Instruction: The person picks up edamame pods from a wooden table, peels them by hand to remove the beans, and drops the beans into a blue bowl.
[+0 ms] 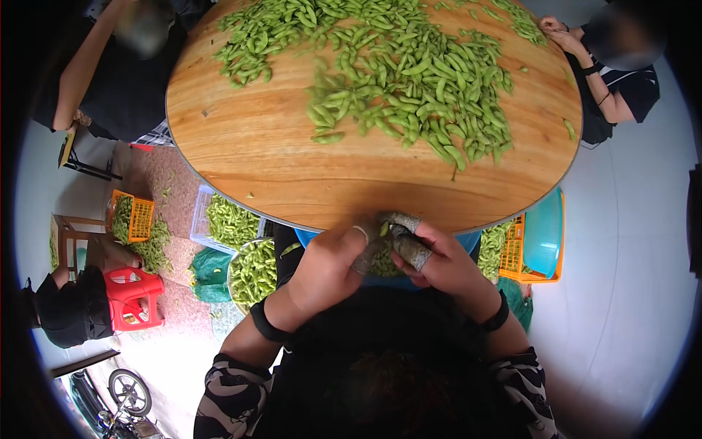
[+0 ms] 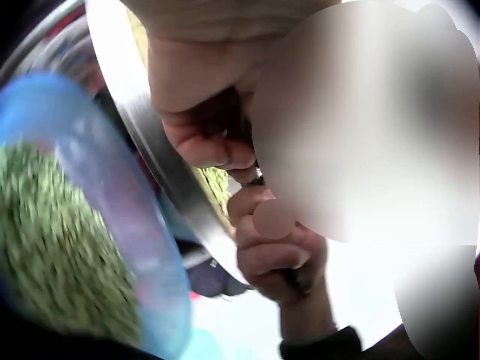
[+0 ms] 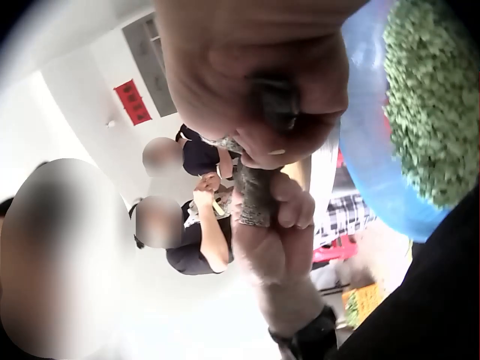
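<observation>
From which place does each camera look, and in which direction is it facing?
Head: on the head, facing forward and down at the table and pods; left hand, right hand, forearms and sleeves show.
Left wrist: faces along the left hand toward the right hand, with a blue tub at one side.
Right wrist: faces along the right hand toward the left hand, with other people beyond.
Shared: both wrist views show both hands and a blue tub.

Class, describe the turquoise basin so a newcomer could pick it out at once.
Find the big wooden table strewn with green pods. Beyond its near right edge in the head view is an orange crate, with the turquoise basin against it. Its smooth, solid wall differs from the crate's slatted side.
</observation>
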Demonstrator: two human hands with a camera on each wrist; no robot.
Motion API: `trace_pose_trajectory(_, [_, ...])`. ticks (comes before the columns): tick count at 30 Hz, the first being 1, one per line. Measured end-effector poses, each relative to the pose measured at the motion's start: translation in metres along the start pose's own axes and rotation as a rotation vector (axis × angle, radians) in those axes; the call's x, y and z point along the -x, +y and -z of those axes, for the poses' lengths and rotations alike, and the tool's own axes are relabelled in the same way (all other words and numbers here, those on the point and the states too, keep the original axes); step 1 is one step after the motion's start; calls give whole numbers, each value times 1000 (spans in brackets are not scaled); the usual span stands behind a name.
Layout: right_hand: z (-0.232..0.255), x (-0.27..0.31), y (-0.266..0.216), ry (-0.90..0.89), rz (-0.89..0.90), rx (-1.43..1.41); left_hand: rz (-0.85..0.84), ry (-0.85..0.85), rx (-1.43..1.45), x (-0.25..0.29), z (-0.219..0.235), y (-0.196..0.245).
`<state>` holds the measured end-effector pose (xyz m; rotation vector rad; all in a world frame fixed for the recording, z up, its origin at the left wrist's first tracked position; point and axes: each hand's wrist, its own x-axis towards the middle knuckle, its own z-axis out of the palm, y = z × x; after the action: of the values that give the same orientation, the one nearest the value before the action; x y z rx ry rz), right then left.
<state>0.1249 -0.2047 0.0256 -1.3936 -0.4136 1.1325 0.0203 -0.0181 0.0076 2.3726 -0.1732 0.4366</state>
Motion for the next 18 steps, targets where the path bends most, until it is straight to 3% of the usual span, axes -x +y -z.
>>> trace_pose_trajectory(2, [-3, 3, -10, -159, -150, -463, 718, -228, 1309, -2, 12, -2])
trace_pose_trajectory(3, [-2, 3, -8, -160, -147, -464, 718, -229, 1306, -2, 12, -2])
trace_pose_trajectory(6, [-1, 1, -8, -254, -112, -607, 655, -157, 1105, -3, 9, 2])
trace_pose_trajectory(8, [-7, 2, -19, -44, -159, -408, 593, -130, 981, -7, 6, 5])
trace_pose_trajectory(9, [-6, 2, -14, -26, -144, -409, 356, -53, 510, -8, 4, 9])
trace_pose_trajectory(10, [-6, 1, -2, -10, -132, -309, 339, -65, 516, -9, 4, 11])
trace_pose_trajectory(12, [-9, 0, 0, 12, -117, -212, -67, 12, -263, -8, 8, 9])
trace_pose_trajectory(14, [-14, 1, -11, 60, 8, -80, -104, 17, -358, -9, 8, 9])
trace_pose_trajectory(18, [-13, 4, -12, 84, 93, 15, -189, 50, -547, -15, 3, 13])
